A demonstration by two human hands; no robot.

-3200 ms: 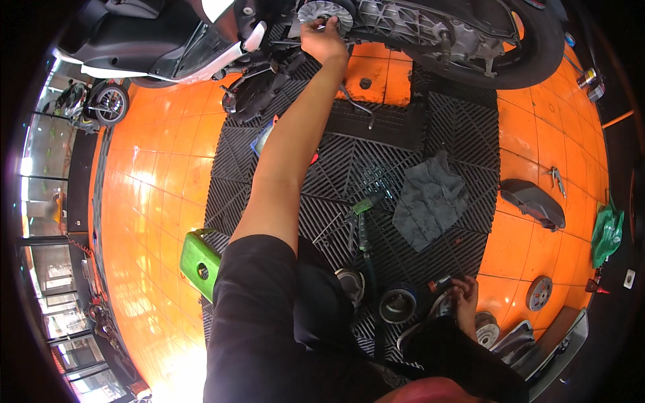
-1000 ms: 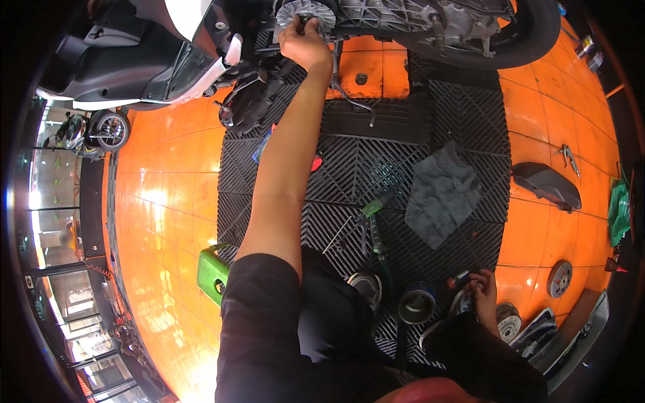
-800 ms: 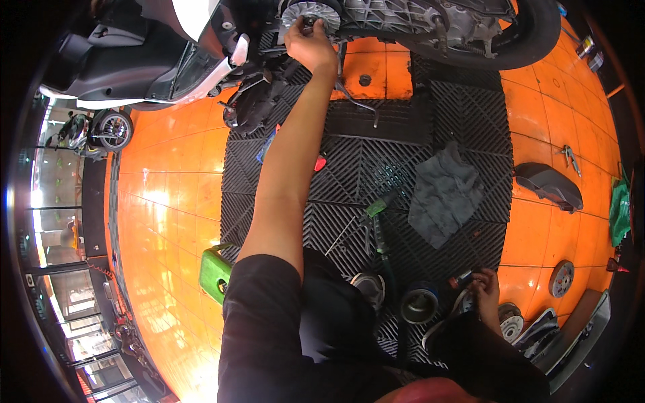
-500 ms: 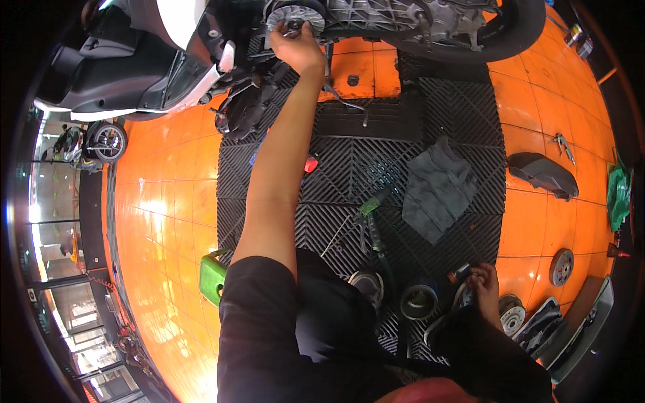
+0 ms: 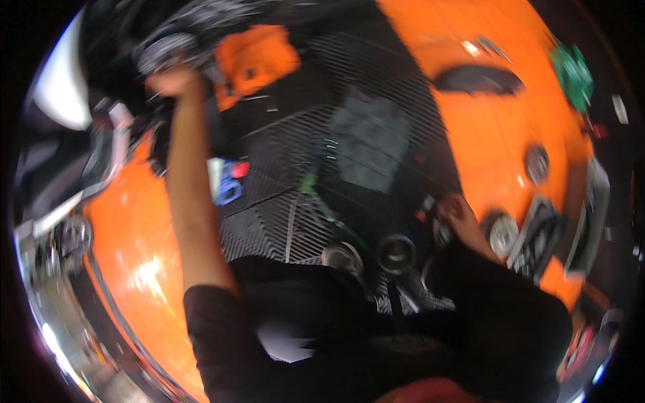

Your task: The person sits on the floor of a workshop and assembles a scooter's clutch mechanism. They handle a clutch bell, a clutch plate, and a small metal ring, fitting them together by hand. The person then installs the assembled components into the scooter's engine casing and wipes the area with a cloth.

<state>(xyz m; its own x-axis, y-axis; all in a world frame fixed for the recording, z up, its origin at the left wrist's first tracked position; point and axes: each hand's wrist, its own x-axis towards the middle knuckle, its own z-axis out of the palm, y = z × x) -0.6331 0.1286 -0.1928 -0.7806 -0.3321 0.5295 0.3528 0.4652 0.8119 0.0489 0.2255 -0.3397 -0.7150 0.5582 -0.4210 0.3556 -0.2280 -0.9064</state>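
Observation:
My left hand point(image 5: 173, 82) reaches out at the upper left, at a round finned metal pulley point(image 5: 164, 52) on the side of the scooter. Motion smears its fingers, so their grip on the pulley does not show. Low on the right, my right hand point(image 5: 459, 209) is closed, its fingertips at a small dark cylinder with silver and red parts point(image 5: 424, 208). Just beneath that hand is the tip of a shoe. A round metal cup-shaped part point(image 5: 396, 254) stands on the mat between my feet.
A grey cloth point(image 5: 369, 141) and a green-ended tool point(image 5: 308, 183) lie on the black ribbed mat point(image 5: 262, 161). Blue and red items point(image 5: 230, 189) lie beside my left forearm. On the orange floor, rightward, are a dark cover point(image 5: 478, 79), a disc point(image 5: 537, 164) and panels point(image 5: 534, 238).
The whole view has swung, moving the scene left and tilting it, with much blur. My left hand stays at the pulley and my right hand stays beside the small cylinder.

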